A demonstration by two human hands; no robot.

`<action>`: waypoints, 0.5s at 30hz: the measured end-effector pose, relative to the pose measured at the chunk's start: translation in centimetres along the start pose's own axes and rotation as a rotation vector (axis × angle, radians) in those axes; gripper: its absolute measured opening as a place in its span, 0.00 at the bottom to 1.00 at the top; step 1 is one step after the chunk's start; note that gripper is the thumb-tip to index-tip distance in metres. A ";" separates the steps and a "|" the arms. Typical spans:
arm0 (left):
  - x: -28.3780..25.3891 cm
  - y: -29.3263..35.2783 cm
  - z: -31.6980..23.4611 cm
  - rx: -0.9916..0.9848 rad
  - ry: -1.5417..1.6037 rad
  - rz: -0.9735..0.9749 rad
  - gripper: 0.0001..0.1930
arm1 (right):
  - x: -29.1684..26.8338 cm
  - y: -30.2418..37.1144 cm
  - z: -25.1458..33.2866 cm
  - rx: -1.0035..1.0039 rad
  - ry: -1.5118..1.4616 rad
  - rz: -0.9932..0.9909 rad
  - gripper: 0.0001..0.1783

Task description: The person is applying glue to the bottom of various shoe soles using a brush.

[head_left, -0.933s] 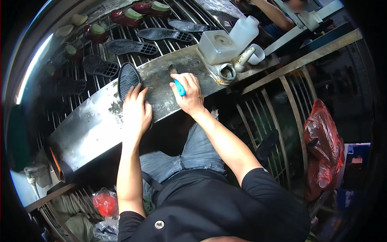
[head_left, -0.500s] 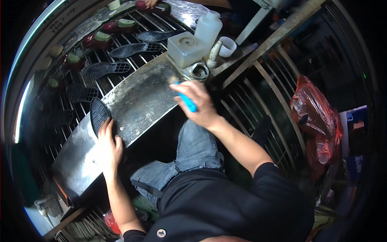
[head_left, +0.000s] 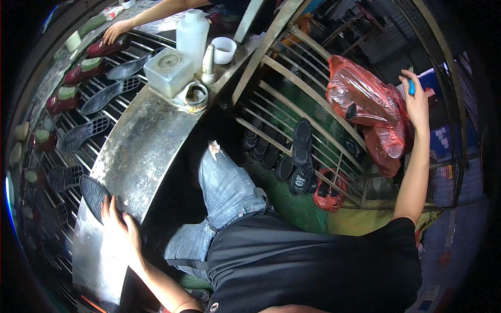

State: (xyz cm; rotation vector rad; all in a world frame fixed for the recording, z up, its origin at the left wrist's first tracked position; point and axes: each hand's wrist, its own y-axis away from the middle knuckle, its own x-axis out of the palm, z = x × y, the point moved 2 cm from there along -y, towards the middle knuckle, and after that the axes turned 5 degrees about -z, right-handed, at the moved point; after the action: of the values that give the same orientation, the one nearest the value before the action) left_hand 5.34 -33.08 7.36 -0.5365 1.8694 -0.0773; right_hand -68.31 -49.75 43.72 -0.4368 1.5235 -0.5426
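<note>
My left hand lies with its fingers stretched out over the lower end of a black shoe sole, at the left edge of a worn metal bench top. Far off to the right, my right hand is raised next to a red plastic bag. Its fingers are closed around a small blue-handled tool; the working end is too small to make out.
A translucent square container, a white bottle, a white cup and a sticky-rimmed pot stand at the bench's far end. Slatted rack carries soles and dark red shoes. A co-worker's hand touches one shoe. Metal bars stand right.
My right hand has swung from above the bench out to the right with the blue-handled tool. My left hand stays at the sole. The view has turned right; the co-worker's arm shows more.
</note>
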 end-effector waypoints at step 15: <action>-1.1 0.4 -1.4 -0.019 0.020 -0.080 0.29 | 10.3 -2.1 -3.6 0.286 -0.729 0.314 0.27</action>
State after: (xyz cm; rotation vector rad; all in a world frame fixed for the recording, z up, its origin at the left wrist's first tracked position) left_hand 4.23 -32.56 8.74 -0.6256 1.8693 -0.1183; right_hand -72.30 -57.25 36.55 -0.1356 0.7739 -0.2942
